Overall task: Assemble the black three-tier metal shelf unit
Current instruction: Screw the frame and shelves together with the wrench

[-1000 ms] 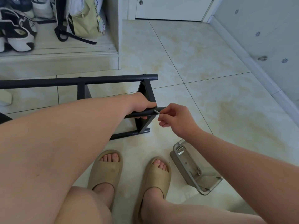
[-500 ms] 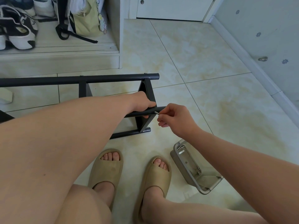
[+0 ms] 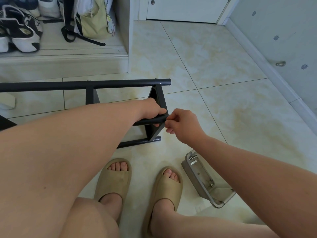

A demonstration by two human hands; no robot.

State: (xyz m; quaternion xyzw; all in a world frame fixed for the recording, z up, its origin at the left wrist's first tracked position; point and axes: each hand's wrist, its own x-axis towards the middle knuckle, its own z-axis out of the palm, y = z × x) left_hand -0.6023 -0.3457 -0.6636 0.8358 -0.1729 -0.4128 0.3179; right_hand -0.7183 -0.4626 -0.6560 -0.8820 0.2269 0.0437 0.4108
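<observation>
- Since everything here sits on the floor, starting nearest: two feet in tan slippers (image 3: 114, 179) on the tiles. There's a grey tray (image 3: 199, 176) just beside the right foot, with a few screws (image 3: 211, 182) lying in it.
- Next up, the left hand (image 3: 152, 110). Its fingers are wrapped round the middle black tube (image 3: 145, 120) close to the tube's right end, holding it against the triangular end bracket (image 3: 157, 100).
- The right hand (image 3: 183, 126) is right at that tube's tip, thumb and forefinger pinched together on a small part (image 3: 166, 119). It's too tiny to say whether it's a screw or a key. The other fingers are loosely curled.
- The shelf frame (image 3: 91, 97) lies on its side on the floor and runs off the left edge of view. There's a low rail (image 3: 135, 143) near the feet and a long rail (image 3: 51, 85) further back with two screw heads showing.
- My read: the step in hand is fastening this crossbar to the end piece, so the build looks partway along, nowhere near three tiers.
- The next move probably wants the left hand holding the tube lined up on its hole while the right hand starts the thread straight. The obvious ways to mess it up are cross-threading or fumbling the part.
- Farther back, a pale ledge (image 3: 63, 64) holds sneakers (image 3: 22, 31) and a green bag (image 3: 93, 19), and a white door (image 3: 181, 9) is at the far end.
</observation>
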